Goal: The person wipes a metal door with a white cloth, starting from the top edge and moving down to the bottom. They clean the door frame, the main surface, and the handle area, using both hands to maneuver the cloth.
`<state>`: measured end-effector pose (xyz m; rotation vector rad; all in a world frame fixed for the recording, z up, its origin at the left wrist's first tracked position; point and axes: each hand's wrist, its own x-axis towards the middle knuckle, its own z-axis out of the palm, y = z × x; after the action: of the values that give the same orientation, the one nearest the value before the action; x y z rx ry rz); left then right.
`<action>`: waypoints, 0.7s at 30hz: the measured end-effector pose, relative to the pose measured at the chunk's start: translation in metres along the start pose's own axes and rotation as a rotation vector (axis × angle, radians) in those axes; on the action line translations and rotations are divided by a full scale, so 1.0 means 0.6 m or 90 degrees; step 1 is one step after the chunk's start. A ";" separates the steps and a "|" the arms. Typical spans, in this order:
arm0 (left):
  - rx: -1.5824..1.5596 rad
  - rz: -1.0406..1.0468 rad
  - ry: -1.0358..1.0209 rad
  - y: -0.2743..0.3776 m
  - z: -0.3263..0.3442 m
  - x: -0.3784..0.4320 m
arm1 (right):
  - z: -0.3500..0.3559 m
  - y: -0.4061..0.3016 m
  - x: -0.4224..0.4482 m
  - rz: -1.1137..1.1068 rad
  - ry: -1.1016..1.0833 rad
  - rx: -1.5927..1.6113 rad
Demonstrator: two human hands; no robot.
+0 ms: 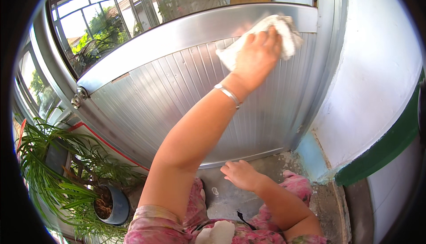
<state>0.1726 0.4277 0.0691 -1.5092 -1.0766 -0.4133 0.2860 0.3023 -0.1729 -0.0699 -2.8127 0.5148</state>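
My left hand (258,52), with a silver bangle (228,95) on its wrist, presses a white cloth (289,41) against the upper right of a metal door. The cloth lies over the smooth rail (199,27) below the glass and the top of the ribbed panel (186,87); its edges are blurred. Lower down, near the door's bottom edge, my right hand (240,174) hangs above the concrete floor (223,194). Its fingers are loosely curled and its palm is hidden. No object shows in it.
A round metal doorknob (80,97) is at the door's left edge. Leafy plants stand at the lower left, one in a blue-grey pot (118,205). A white wall (372,67) with a green band (382,154) rises at right, beside the door frame (327,44).
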 end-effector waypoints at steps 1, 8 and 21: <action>0.005 0.011 0.002 0.012 0.008 0.015 | 0.001 0.001 0.005 -0.004 0.004 0.006; 0.005 0.067 -0.003 0.058 0.038 0.076 | 0.023 0.011 0.040 -0.006 -0.044 -0.030; 0.006 -0.006 -0.052 -0.154 -0.118 -0.148 | 0.066 0.043 0.055 0.030 -0.057 -0.009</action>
<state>0.0749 0.3186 0.0738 -1.5243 -1.1483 -0.3557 0.2431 0.3165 -0.2088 -0.1199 -2.9091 0.5208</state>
